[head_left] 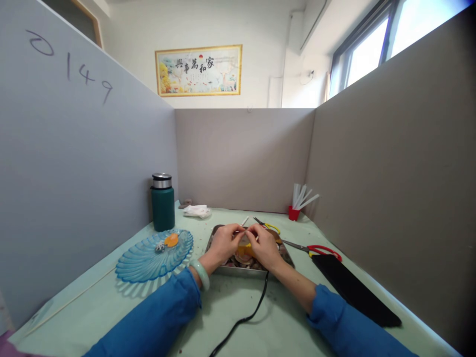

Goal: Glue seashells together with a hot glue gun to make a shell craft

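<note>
My left hand (226,241) and my right hand (263,244) meet fingertip to fingertip above a metal tray (241,272). The fingers of both are pinched together; whatever is between them is too small to make out. Beneath the hands the tray holds a jumble of brownish and pinkish pieces (243,260), with something yellow among them. A black cord (245,320) runs from the tray's near edge toward me. Behind the right hand lies a pair of yellow-handled scissors or pliers (272,228), partly hidden.
To the left, a blue scalloped glass plate (148,260) carries an orange piece (171,240); a green bottle (162,208) stands behind it. On the right lie red-handled scissors (323,249) and a black flat object (355,287). A red cup (293,213) holds white sticks. Partitions enclose three sides.
</note>
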Available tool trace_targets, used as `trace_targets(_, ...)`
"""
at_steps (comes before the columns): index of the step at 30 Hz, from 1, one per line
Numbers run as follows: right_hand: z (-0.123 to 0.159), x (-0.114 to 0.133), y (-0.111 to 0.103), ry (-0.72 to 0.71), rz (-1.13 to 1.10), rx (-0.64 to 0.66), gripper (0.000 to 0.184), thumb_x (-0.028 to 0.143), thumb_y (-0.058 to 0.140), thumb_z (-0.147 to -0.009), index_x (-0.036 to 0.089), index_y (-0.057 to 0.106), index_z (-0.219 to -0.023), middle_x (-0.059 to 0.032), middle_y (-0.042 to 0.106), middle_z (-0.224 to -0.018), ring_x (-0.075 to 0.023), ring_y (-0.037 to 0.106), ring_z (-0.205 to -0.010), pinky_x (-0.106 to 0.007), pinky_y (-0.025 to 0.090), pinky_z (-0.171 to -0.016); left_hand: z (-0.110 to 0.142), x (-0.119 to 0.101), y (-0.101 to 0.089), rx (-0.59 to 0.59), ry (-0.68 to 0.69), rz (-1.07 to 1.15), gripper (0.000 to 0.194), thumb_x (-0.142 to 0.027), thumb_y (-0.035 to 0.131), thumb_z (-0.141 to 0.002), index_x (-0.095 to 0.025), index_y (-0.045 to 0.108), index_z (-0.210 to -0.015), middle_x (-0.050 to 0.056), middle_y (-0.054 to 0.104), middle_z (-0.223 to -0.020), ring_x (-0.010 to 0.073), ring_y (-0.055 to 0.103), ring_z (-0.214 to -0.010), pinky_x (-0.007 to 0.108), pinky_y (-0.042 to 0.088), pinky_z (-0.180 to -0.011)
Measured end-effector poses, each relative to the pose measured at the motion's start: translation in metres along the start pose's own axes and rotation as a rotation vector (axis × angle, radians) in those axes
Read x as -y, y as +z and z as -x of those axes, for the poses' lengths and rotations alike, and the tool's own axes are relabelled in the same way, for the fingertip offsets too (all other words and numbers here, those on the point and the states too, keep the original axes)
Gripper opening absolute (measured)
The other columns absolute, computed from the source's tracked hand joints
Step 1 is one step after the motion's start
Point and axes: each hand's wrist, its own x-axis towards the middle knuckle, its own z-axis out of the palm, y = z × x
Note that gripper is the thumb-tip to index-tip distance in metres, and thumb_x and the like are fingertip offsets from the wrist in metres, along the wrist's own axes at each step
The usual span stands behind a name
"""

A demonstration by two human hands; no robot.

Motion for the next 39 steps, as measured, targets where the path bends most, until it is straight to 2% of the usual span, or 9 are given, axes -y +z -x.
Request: trace_targets(39, 0.0002, -0.001, 0.0009, -0.01, 0.005, 0.004, 0.016, 0.026, 0.045, -0.085, 0.018, 0.055, -0.077, -0.0023, 0.06, -0.074, -0.016, 0.054, -0.071, -0.025, 0.037, -0.062, -0.0001, 0.0022, 0.0013, -0.003, -0.008, -0.021, 0.018, -0.023, 0.051, -0.081, -0.018, 0.068, -0.086, 0.003, 0.069, -0.08, 0.0141, 0.059, -0.071, 0.023, 0.043, -0.068)
